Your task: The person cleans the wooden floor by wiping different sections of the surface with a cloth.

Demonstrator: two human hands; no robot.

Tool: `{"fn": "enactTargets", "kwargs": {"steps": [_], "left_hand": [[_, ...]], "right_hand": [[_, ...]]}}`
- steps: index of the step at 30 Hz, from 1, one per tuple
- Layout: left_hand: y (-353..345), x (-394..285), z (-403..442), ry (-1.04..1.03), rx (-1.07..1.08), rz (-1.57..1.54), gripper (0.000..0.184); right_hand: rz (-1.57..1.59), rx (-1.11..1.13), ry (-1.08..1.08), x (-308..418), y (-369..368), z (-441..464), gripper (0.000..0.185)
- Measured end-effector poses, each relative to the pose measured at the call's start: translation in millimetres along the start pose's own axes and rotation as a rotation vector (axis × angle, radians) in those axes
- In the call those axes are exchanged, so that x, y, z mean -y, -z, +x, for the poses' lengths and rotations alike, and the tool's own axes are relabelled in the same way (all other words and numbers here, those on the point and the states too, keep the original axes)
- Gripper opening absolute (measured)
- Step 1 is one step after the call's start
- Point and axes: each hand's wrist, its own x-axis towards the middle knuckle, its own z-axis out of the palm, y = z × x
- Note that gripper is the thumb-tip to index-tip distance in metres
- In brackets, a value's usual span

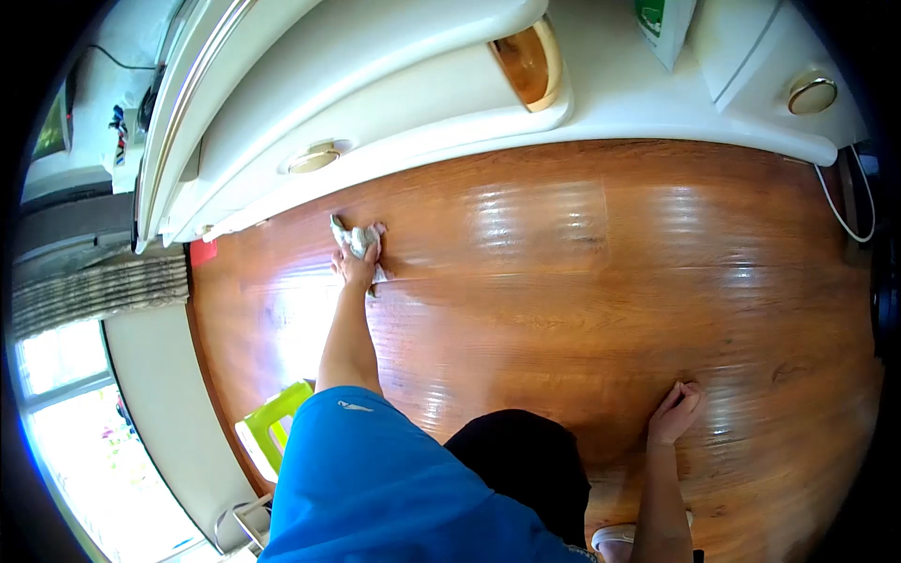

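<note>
A crumpled pale cloth [360, 240] lies against the wooden floor [526, 319], bunched under my left hand [355, 266]. The fingers of that hand are closed on the cloth, and its arm is stretched out toward the white cabinet. Low on the right, my right hand [676, 413] is curled into a loose fist just over or on the floor. Nothing shows in its fingers. A shoe [615, 537] is partly visible below it.
A white cabinet [404, 141] with round knobs runs along the far side. At the left are a green and white stool [282, 413], a red patch [204, 251] on the floor, a curtain [103, 291] and a bright window. A white cable [849, 220] hangs at the right.
</note>
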Motion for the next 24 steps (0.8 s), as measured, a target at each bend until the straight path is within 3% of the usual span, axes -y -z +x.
{"fn": "enactTargets", "kwargs": {"steps": [5, 6, 8, 10, 11, 12, 14, 15, 20, 22, 24], "left_hand": [[-20.5, 55.0, -13.2, -0.180, 0.006, -0.131, 0.089], [-12.0, 50.8, -24.3, -0.191, -0.004, -0.138, 0.081], [-27.5, 70.3, -14.3, -0.285, -0.037, -0.449, 0.064], [12.7, 50.2, -38.9, 0.080, 0.221, -0.863, 0.047], [-17.6, 89.8, -14.2, 0.177, 0.297, -1.248, 0.040], [-4.8, 91.9, -30.9, 0.124, 0.437, -1.587, 0.042], [10.5, 103.7, -62.1, -0.008, 0.550, -1.943, 0.044], [6.6, 115.2, -71.6, 0.214, 0.476, -2.037, 0.050], [-11.9, 167.9, -91.5, 0.399, 0.399, -1.911, 0.056], [-14.9, 161.6, -102.3, 0.520, -0.096, -1.358, 0.055], [-8.9, 136.9, -110.3, 0.530, -0.071, -1.356, 0.064]], "right_hand": [[-0.009, -0.006, 0.055, 2.6, 2.1, 3.2, 0.013], [-0.004, -0.003, 0.065, 1.9, 2.5, 3.2, 0.013], [-0.022, -0.008, 0.079, 1.2, 1.7, 3.5, 0.013], [-0.031, -0.012, 0.097, -2.3, -0.1, 3.4, 0.013], [-0.045, -0.016, 0.105, -2.8, -0.5, 2.2, 0.012], [-0.043, -0.008, 0.114, 0.2, 1.5, 3.2, 0.012], [-0.068, 0.010, 0.114, 7.1, 6.3, 7.2, 0.013], [-0.065, 0.017, 0.127, 5.4, 5.5, 5.6, 0.013], [-0.070, -0.039, 0.081, -14.9, -6.4, -2.5, 0.010], [-0.071, -0.042, 0.094, -16.5, -7.0, -2.1, 0.011], [-0.072, -0.047, 0.098, -16.4, -6.2, -2.4, 0.012]]}}
